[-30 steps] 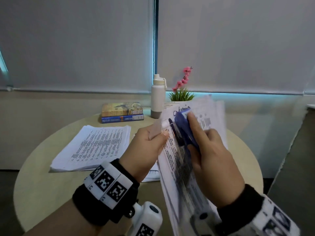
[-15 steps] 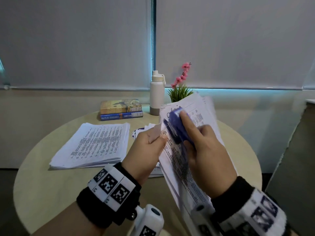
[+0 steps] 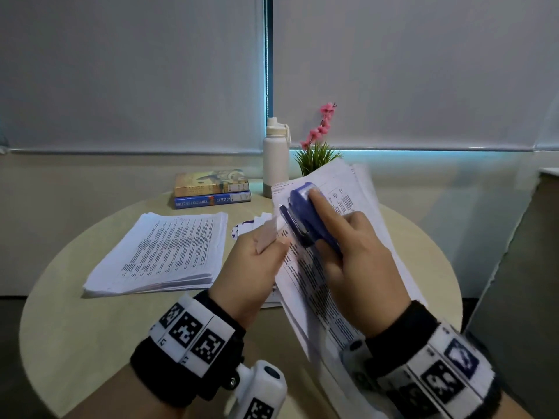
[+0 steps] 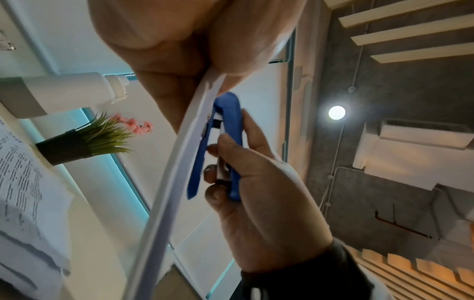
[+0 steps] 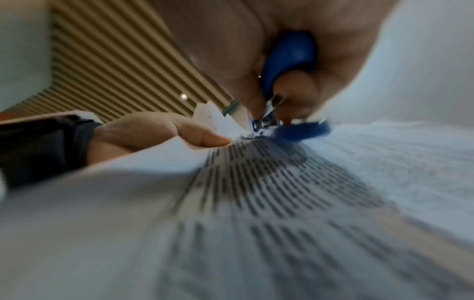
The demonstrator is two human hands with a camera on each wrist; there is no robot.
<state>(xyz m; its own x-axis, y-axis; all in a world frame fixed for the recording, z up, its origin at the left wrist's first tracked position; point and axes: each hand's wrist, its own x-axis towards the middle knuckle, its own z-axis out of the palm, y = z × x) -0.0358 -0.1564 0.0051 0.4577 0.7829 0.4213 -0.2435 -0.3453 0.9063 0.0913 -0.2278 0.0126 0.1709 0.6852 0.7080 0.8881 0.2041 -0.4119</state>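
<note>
A sheaf of printed sheets [image 3: 314,285] is held up over the round table [image 3: 75,334]. My left hand [image 3: 254,267] pinches its upper left corner between thumb and fingers. My right hand [image 3: 354,261] grips a blue stapler [image 3: 305,216], index finger lying along the top. The stapler's mouth sits over the sheaf's top left corner, next to the left thumb. From the left wrist view the stapler [image 4: 225,142] straddles the paper edge [image 4: 179,154], with the right hand [image 4: 261,203] curled round it. The right wrist view is blurred; the stapler [image 5: 290,60] meets the sheets [image 5: 256,203] there.
A thick stack of printed pages [image 3: 163,255] lies on the table's left side. Two books [image 3: 211,189], a white bottle [image 3: 275,158] and a small potted plant with pink flowers [image 3: 317,146] stand at the back edge. More papers [image 3: 251,228] lie under the hands. A grey panel [image 3: 520,282] rises at the right.
Both hands and the sheaf have dropped slightly in view and tilted; the stapler stays on the sheaf's top corner with the same grips.
</note>
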